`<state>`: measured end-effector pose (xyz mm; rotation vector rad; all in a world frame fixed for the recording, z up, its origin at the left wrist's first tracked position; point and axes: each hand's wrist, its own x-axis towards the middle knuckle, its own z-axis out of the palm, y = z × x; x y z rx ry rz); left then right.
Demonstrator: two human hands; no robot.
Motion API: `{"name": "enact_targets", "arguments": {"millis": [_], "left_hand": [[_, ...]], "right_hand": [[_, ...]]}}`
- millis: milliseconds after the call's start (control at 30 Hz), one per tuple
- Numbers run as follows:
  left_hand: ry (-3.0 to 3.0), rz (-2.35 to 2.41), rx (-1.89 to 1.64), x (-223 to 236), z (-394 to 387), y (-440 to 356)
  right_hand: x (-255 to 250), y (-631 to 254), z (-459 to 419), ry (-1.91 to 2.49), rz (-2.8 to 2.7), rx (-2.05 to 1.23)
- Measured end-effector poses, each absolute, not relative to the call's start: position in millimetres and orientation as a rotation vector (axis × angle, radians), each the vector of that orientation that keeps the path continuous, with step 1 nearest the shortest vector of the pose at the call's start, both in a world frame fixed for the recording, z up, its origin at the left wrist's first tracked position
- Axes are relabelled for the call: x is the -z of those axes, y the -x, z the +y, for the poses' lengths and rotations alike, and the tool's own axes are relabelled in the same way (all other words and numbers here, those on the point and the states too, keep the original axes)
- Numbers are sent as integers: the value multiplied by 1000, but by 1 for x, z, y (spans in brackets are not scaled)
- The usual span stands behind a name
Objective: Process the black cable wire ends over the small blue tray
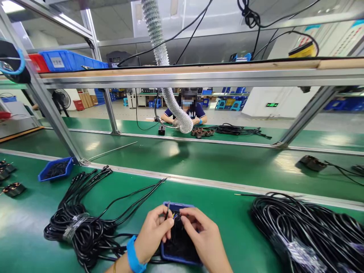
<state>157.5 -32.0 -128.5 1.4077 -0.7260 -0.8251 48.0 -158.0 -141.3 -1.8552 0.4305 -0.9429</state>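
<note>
My left hand (152, 233), with a blue wristband, is closed in a pinch on a thin black cable end (167, 210) that sticks up over a small blue tray (179, 206). My right hand (203, 237) is closed too, its fingertips pinching small coloured wire ends (176, 215) just beside the left fingers. Both hands hover over the blue tray, which holds small dark parts. A coiled bundle of black cables (82, 227) lies to the left of my left hand, with cable ends fanned out toward the tray.
A large heap of black cables (307, 227) lies at the right. A second blue tray (55, 168) and dark coil parts (13, 189) sit at the left. A silver duct hose (170, 94) hangs over the far bench, where another person (187, 110) sits.
</note>
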Motion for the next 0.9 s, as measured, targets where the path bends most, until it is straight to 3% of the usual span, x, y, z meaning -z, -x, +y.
{"name": "enact_targets", "arguments": {"millis": [300, 600, 900], "left_hand": [[-1436, -752, 812, 124, -31, -156], [-1422, -796, 788, 124, -32, -157], [-1391, -805, 779, 123, -31, -156]], "right_hand": [[137, -44, -156, 1752, 435, 929], [128, -36, -151, 1889, 413, 1201], [130, -38, -151, 1862, 319, 1219]]}}
